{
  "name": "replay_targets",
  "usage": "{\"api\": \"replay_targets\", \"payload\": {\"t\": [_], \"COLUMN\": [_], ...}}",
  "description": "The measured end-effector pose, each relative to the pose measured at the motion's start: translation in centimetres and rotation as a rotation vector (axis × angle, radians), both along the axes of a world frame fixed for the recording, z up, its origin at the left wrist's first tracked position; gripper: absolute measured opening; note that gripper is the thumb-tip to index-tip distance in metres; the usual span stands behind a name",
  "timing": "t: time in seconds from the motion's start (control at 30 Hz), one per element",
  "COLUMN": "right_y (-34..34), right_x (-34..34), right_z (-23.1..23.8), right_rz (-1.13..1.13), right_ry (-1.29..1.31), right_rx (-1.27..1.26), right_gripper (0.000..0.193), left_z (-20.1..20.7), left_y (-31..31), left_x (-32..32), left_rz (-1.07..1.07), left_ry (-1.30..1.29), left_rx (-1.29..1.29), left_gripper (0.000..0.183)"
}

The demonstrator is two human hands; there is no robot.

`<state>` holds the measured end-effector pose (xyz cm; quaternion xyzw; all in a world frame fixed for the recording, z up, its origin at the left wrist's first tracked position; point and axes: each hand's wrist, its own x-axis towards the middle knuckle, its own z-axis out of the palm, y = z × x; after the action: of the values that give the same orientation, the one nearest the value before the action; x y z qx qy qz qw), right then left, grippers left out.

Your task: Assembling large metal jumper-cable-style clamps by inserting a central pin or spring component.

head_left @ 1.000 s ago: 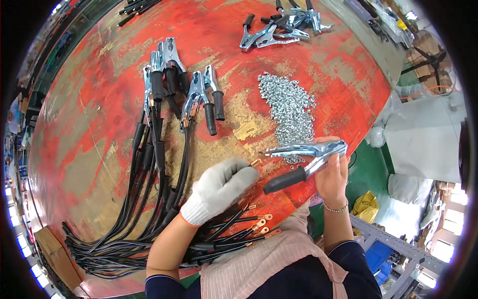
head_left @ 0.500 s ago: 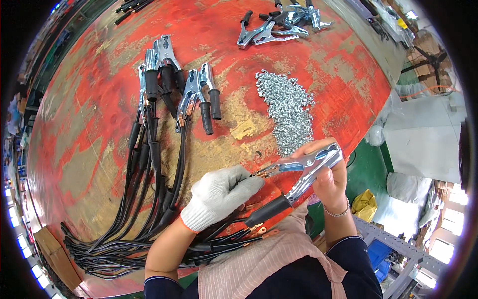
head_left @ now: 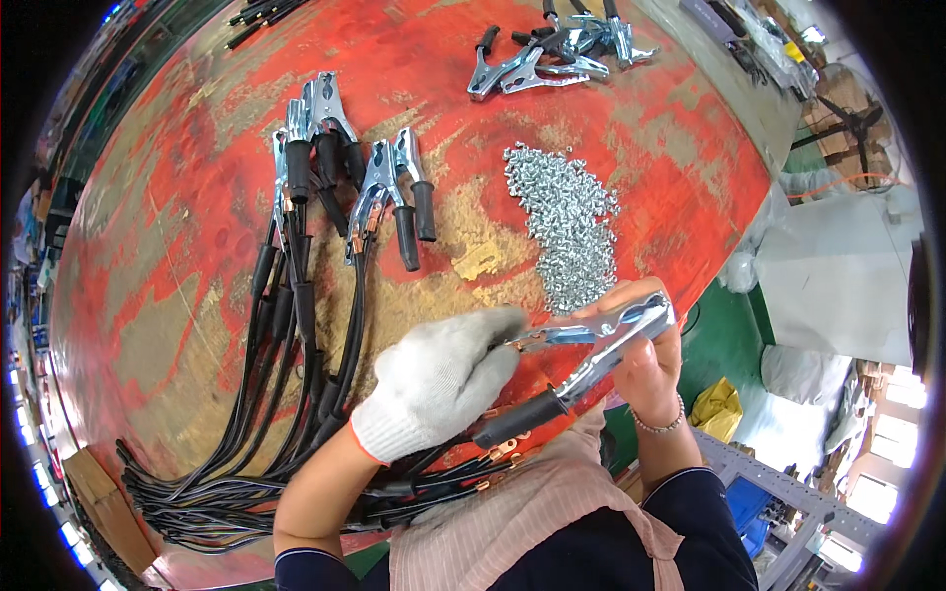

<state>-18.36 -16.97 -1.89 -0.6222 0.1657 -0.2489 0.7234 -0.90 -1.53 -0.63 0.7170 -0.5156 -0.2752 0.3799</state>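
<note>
Silver metal clamp (head_left: pixel 596 366), one handle black-sleeved, sits clasped in your bare right hand (head_left: pixel 650 376); its unsleeved handle points to your white-gloved left hand (head_left: pixel 434 386), hold unclear.

From my station I see a worn red counter (head_left: pixel 685 212) bearing black cables (head_left: pixel 207 495), cable-fitted spring clamps (head_left: pixel 380 174), silvery fasteners (head_left: pixel 567 231) heaped, and more clamps (head_left: pixel 587 45).
</note>
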Motion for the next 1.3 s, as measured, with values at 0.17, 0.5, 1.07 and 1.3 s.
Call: {"api": "replay_targets", "payload": {"t": [0.17, 0.5, 1.07, 1.3], "right_y": [-3.2, -6.7, 1.8, 1.8], "right_x": [2.7, 7.7, 3.0, 3.0], "right_z": [-1.5, -5.8, -5.9, -5.1], "right_rz": [0.08, -0.108, 0.104, 0.146], "right_ry": [-0.035, 0.465, 0.263, 0.272], "right_rx": [0.142, -1.486, 0.592, 0.589], "right_gripper": [0.056, 0.014, 0.014, 0.016], "left_z": [-0.4, -5.0, -0.9, -1.5], "left_y": [-0.3, 1.8, 2.1, 2.1], "left_x": [0.8, -0.9, -0.1, -0.3], "left_rz": [0.022, 0.295, 0.1, 0.055], "left_ry": [-0.035, 0.797, 0.534, 0.501], "left_rx": [0.112, 0.191, 0.176, 0.163], "left_gripper": [0.025, 0.031, 0.029, 0.029]}}
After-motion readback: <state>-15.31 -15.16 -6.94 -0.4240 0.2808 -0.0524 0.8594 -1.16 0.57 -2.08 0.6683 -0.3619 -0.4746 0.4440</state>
